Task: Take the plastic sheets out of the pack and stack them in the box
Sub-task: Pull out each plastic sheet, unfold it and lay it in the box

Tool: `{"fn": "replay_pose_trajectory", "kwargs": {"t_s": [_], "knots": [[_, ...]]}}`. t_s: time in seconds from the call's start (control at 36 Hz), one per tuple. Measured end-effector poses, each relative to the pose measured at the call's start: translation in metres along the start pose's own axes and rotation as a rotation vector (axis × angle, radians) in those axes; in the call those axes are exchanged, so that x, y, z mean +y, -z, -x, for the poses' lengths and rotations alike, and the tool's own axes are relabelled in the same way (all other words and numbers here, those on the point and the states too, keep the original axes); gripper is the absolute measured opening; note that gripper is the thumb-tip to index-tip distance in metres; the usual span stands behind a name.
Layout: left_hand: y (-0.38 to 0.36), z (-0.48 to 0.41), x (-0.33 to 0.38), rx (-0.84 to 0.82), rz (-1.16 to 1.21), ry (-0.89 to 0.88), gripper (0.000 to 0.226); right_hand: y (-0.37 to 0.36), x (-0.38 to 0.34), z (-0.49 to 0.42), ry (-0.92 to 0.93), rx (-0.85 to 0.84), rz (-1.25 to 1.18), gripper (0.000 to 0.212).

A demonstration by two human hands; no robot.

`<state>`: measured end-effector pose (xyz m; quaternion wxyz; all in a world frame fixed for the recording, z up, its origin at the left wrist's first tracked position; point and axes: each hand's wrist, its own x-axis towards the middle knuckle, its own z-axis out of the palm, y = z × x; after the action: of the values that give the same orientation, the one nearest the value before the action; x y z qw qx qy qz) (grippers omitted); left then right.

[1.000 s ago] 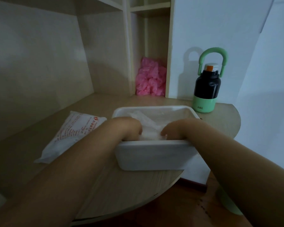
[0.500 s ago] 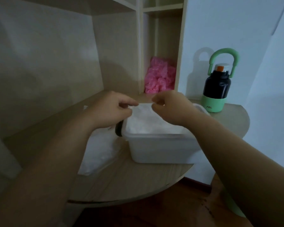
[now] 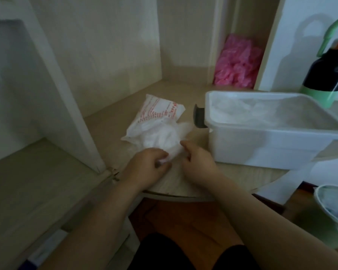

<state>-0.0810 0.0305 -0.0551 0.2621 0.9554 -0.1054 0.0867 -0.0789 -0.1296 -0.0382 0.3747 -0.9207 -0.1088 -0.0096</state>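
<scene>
A white pack with red print (image 3: pixel 154 115) lies on the wooden desk, left of the white plastic box (image 3: pixel 261 145). Thin clear plastic sheets (image 3: pixel 164 137) spill from the pack's near end. My left hand (image 3: pixel 146 166) pinches the near edge of those sheets. My right hand (image 3: pixel 197 162) sits just to the right of them with fingers curled; whether it grips a sheet is unclear. Inside the box lie crumpled clear sheets (image 3: pixel 248 112).
A black and green bottle (image 3: pixel 328 75) stands behind the box at the right. Pink crumpled plastic (image 3: pixel 238 63) fills a shelf niche at the back. A white cabinet panel (image 3: pixel 53 90) rises at the left. A green bin (image 3: pixel 330 213) stands on the floor at the lower right.
Both hands left the box and came down to the left, to the pack's open end. The view swung left and down, so the box now sits at the right.
</scene>
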Motion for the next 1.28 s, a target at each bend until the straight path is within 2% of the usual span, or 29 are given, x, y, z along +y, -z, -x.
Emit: {"fn": "replay_pose_trajectory", "kwargs": {"t_s": [0.11,0.28,0.42,0.47,0.56,0.69,0.86,0.92,1.0,1.06,1.19,1.28], "knots": [[-0.006,0.002,0.0,0.27,0.165,0.05,0.015,-0.009,0.011,0.003,0.018,0.055,0.027,0.053],[-0.006,-0.003,-0.007,0.343,0.389,0.17,0.011,-0.014,0.015,-0.002,0.049,0.068,0.003,0.064],[-0.018,-0.004,-0.01,0.555,0.113,0.209,0.01,-0.017,0.013,-0.001,0.038,0.028,0.017,0.075],[-0.017,-0.002,-0.009,0.549,0.145,0.223,0.01,-0.017,0.012,0.0,0.083,0.002,0.103,0.069],[-0.01,-0.003,-0.006,0.464,0.33,0.218,0.008,-0.016,0.006,-0.003,0.187,-0.006,0.277,0.056],[0.001,-0.006,0.003,0.428,0.583,0.309,0.01,-0.02,-0.005,-0.014,0.214,-0.161,0.418,0.054],[0.023,-0.015,0.005,0.537,0.902,0.439,0.014,-0.021,-0.004,-0.019,0.222,-0.235,0.463,0.051],[0.037,-0.022,0.005,0.59,1.009,0.419,0.016,-0.019,-0.005,-0.02,0.21,-0.259,0.466,0.05],[0.06,-0.033,0.003,0.679,1.009,0.304,0.021,-0.011,-0.014,-0.021,0.165,-0.308,0.345,0.043],[0.07,-0.037,0.004,0.677,0.907,0.22,0.024,-0.002,-0.025,-0.02,0.134,-0.261,0.133,0.046],[0.087,-0.039,0.014,0.409,0.731,0.032,0.037,0.032,-0.061,-0.017,0.308,0.167,-0.247,0.051],[0.097,-0.038,0.026,0.259,0.75,0.006,0.031,0.059,-0.079,-0.024,0.447,0.298,-0.285,0.073]]}}
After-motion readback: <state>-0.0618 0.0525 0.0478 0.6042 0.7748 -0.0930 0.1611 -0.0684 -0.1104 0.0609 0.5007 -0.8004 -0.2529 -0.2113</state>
